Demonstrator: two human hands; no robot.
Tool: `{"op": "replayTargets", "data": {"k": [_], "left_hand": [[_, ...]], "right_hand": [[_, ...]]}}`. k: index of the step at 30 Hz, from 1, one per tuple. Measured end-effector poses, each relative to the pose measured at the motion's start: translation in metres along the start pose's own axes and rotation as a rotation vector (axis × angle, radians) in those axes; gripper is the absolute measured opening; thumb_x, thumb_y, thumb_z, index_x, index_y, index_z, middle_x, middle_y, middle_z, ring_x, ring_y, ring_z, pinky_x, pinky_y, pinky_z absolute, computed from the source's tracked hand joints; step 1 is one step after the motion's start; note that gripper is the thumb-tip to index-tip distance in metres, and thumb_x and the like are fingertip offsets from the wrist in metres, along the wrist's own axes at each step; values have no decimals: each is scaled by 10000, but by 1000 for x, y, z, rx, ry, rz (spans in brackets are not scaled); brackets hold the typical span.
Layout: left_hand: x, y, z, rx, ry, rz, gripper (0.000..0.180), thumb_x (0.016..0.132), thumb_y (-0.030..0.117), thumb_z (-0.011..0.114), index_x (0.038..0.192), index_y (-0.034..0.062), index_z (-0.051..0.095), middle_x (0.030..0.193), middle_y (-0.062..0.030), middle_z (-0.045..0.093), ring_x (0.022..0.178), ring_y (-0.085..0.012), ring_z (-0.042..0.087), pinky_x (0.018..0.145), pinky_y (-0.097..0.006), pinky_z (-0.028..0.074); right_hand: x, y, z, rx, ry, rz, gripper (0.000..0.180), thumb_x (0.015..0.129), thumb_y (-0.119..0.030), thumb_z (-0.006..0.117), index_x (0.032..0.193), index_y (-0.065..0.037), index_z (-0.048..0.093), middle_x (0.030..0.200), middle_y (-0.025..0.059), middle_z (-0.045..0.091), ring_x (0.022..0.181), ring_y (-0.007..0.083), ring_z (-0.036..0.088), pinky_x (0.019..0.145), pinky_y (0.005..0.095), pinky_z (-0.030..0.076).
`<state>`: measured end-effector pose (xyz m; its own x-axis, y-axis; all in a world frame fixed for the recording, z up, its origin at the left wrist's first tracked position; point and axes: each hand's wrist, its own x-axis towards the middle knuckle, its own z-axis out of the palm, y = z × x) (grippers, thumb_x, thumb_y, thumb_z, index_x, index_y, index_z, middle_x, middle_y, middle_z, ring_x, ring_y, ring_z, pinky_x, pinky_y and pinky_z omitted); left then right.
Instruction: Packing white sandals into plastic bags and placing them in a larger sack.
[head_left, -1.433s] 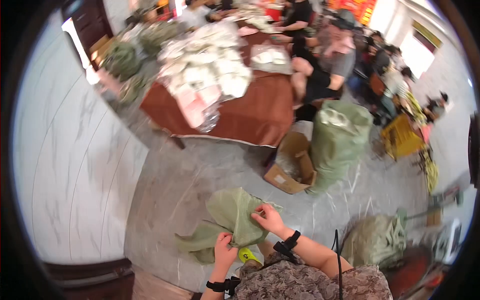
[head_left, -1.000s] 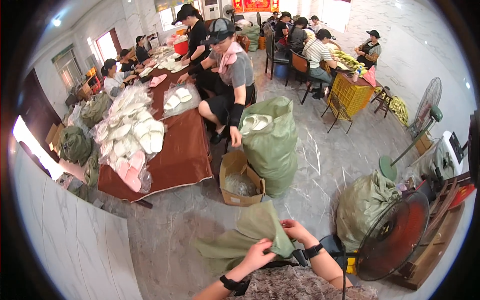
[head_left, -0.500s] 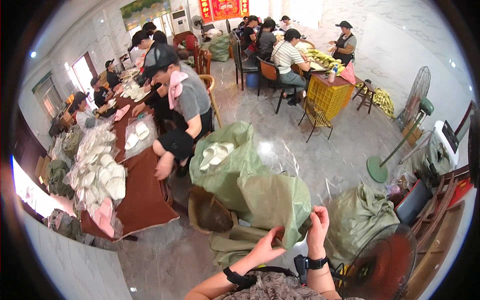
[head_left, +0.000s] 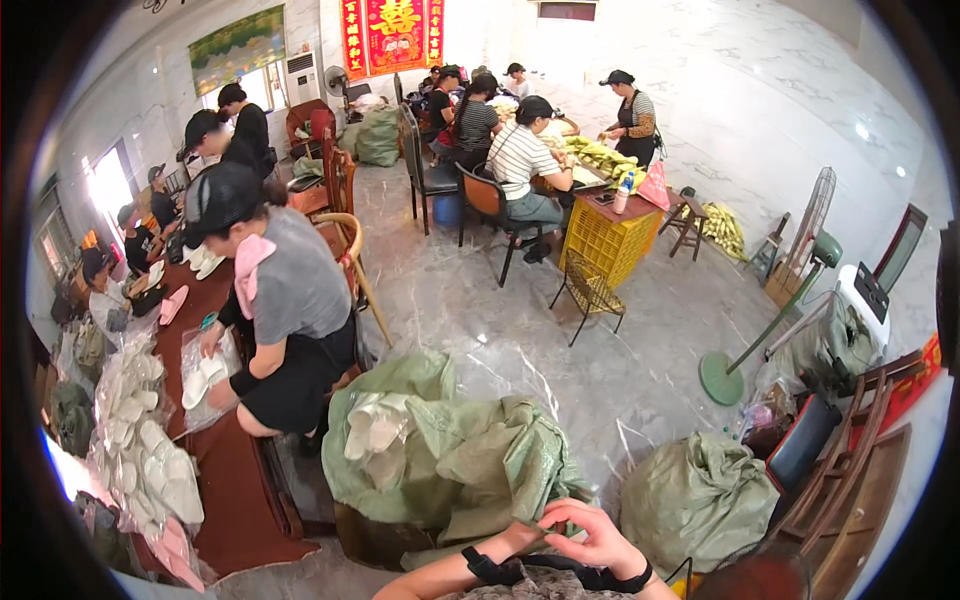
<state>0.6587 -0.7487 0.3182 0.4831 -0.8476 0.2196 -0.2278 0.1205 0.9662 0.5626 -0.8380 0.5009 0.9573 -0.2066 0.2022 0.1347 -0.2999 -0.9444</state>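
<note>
Green woven sack [head_left: 495, 450], slack and crumpled, lies up against a standing sack [head_left: 345, 465] with white slippers [head_left: 375, 425] in its mouth, just off the right edge of the brown table [head_left: 235, 505] near its near corner! Right hand [head_left: 590, 537] is at the slack sack's near edge, fingers curled, thumb and forefinger slightly parted; whether they pinch the cloth, I cannot tell. Left hand [head_left: 523, 537] comes in just beside it, fingertips hidden, so its grip cannot be told either. Over at the table's right edge, a co-worker [head_left: 290, 285] leans in, hands at bagged white slippers [head_left: 205, 380]! Wrapped pairs [head_left: 145, 460] pile along the left edge, pink slippers [head_left: 172, 550] nearest the front.
</note>
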Motion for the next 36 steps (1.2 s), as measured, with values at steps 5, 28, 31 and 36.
{"op": "replayTargets", "data": {"k": [5, 28, 31, 36], "left_hand": [[103, -37, -25, 109, 172, -101, 305, 887, 222, 692, 1123, 45, 617, 1077, -89, 653, 965, -204, 595, 857, -342, 467], [541, -49, -123, -1008, 666, -539, 417, 975, 162, 501, 1351, -6, 435, 1294, -161, 554, 1150, -317, 574, 987, -456, 469], [598, -82, -180, -1033, 643, -395, 469, 961, 236, 551, 1350, 0, 435, 1298, -148, 551, 1146, -302, 573, 984, -452, 470], [707, -107, -299, -1056, 688, -342, 432, 944, 222, 589, 1305, 13, 479, 1232, -110, 584, 1080, -259, 598, 936, -415, 492]], "right_hand": [[64, 87, -81, -96, 343, -6, 170, 795, 38, 642, 952, -24, 653, 1128, 117, 646, 828, 154, 613, 733, 268, 505], [496, 341, -333, -46, -487, 264, 402, 840, -189, 672, 1200, -34, 583, 935, 32, 663, 771, 114, 590, 658, 279, 504], [576, 366, -335, 5, -463, 178, 295, 855, -157, 666, 1116, -23, 637, 905, 24, 660, 762, 91, 575, 662, 261, 485], [736, 410, -326, -4, -375, 189, 196, 852, -115, 684, 1005, 6, 668, 857, 22, 646, 753, 82, 565, 661, 255, 465]]}}
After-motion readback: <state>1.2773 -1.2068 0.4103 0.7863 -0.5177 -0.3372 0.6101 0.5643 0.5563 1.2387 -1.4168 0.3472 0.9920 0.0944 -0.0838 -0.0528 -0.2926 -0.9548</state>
